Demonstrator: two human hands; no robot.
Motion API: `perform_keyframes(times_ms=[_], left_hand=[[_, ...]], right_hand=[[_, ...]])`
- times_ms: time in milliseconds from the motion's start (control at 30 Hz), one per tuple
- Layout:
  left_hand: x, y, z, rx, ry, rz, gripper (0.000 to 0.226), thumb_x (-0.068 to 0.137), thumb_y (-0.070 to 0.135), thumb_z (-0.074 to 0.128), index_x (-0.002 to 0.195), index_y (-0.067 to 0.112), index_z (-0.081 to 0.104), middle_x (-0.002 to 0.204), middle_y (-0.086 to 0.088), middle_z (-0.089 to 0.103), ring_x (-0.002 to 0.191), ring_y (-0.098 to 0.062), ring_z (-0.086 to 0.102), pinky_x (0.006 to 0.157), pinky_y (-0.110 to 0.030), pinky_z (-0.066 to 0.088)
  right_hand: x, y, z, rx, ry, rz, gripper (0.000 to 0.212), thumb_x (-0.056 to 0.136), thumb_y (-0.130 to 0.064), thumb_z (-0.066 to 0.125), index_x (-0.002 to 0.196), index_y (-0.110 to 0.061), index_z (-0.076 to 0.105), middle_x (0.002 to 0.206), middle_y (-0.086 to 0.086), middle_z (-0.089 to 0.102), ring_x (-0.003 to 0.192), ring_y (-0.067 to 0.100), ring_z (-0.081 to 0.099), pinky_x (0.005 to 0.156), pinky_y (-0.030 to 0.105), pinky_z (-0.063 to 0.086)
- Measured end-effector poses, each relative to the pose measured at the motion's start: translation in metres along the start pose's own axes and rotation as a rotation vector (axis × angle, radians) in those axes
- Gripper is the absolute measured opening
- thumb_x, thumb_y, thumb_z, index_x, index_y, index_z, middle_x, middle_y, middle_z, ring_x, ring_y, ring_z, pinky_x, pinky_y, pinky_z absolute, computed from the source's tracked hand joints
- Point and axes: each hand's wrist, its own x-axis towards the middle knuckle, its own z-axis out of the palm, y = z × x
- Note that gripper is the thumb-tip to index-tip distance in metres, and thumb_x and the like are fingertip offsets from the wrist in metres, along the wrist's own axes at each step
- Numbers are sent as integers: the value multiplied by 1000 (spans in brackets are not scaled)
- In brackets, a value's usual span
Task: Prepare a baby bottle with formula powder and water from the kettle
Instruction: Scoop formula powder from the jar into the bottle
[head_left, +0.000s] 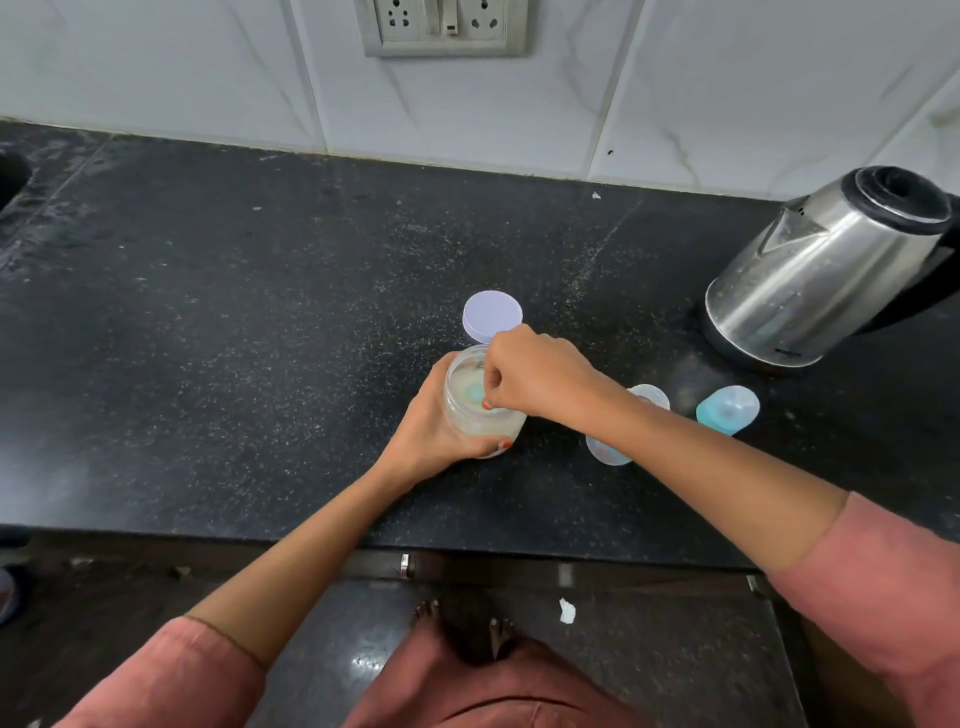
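Pink sleeve (893, 587) | left hand (431, 431) grips jar (485, 415) | right hand (535, 374) pinches spoon (481, 359) | black speckled counter (260, 312) | tiled wall (675, 78)

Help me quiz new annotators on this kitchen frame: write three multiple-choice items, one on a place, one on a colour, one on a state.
1. Where does the kettle stand?
A. On the counter, at the right
B. On the floor
C. At the counter's far left end

2. What colour is the loose cap near the kettle's base?
A. Red
B. Blue
C. Black

3. In what state is the jar that the left hand grips?
A. Closed, lid screwed on
B. Open
C. Lying on its side, spilled

Answers:
1 A: it stands at the right, near the wall.
2 B: its lower part is plainly blue under a clear dome.
3 B: its lid lies on the counter behind it, and the right hand holds a spoon in its mouth.
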Motion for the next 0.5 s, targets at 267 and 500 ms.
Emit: perform_keyframes(times_ms=[267,500], left_hand=[[-1,0,0,-23,-6,-7,81,44,37,78,113,49,36,114,22,52,104,13,51,81,-5,42],[0,0,0,-13,-11,-8,81,44,36,78,112,51,35,114,21,53,103,14,51,78,-2,40]], right_hand=[[14,-16,6,-298,4,85,28,86,-21,59,112,-15,54,66,-1,30,90,20,54,48,25,20],[16,-13,6,-351,75,45,22,89,-11,49,110,-12,55,71,0,37,101,22,57,55,25,25]])
